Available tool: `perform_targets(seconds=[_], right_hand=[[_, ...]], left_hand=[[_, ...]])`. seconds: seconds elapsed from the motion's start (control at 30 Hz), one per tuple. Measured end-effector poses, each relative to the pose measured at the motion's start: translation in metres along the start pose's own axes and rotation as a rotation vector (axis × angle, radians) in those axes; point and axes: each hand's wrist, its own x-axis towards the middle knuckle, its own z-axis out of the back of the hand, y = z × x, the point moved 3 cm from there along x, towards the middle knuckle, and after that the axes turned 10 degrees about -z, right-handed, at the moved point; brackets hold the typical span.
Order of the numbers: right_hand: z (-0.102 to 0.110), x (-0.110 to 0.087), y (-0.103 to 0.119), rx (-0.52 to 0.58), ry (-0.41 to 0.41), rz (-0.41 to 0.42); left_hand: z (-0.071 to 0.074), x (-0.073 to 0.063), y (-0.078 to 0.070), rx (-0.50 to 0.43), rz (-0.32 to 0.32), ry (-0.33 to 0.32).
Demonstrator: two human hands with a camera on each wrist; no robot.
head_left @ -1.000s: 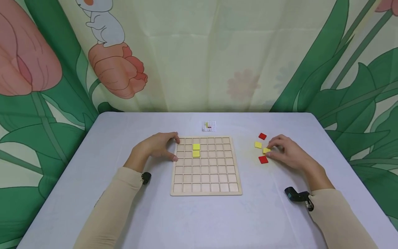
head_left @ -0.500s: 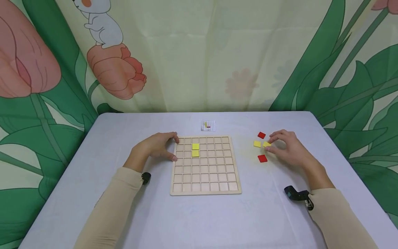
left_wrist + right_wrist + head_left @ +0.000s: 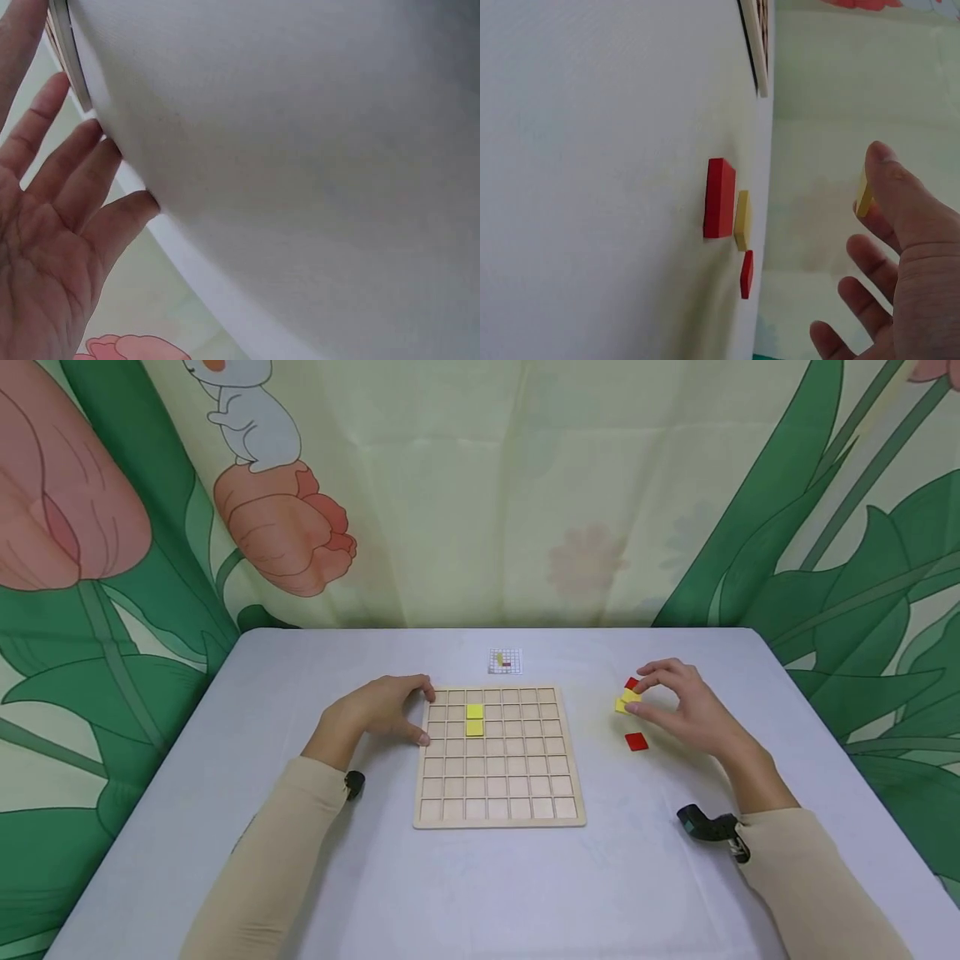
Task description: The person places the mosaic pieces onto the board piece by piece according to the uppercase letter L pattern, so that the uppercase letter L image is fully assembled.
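Note:
A wooden grid board [image 3: 498, 824] lies mid-table with two yellow tiles, an upper one [image 3: 475, 711] and a lower one [image 3: 475, 727], in adjoining cells of one column. My left hand [image 3: 378, 706] rests at its left edge, thumb and forefinger spread apart and touching the frame. Off to the right, my right hand [image 3: 693, 714] pinches a yellow tile [image 3: 865, 193] between thumb and forefinger, raised off the table in the right wrist view. Beneath it lie another yellow tile [image 3: 742, 220] and a red tile [image 3: 632, 682], partly covered in the head view. A second red tile [image 3: 637, 742] lies nearer me.
Behind the board is a small printed card [image 3: 505, 661] with a grid and coloured marks. A white cloth covers the table [image 3: 480, 893]. A patterned curtain [image 3: 465, 510] hangs beyond the far edge.
My right hand has drawn a yellow tile away from the near red one and lifted it, moving up and slightly left. The left hand has stayed at the board's edge.

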Motion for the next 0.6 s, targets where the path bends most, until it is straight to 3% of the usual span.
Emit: perform_targets(seconds=[0.6], right_hand=[[-0.021,0.015,0.033,0.053,0.013,0.062]], left_hand=[[0.002,0.000,-0.001,0.008,0.012,0.014]])
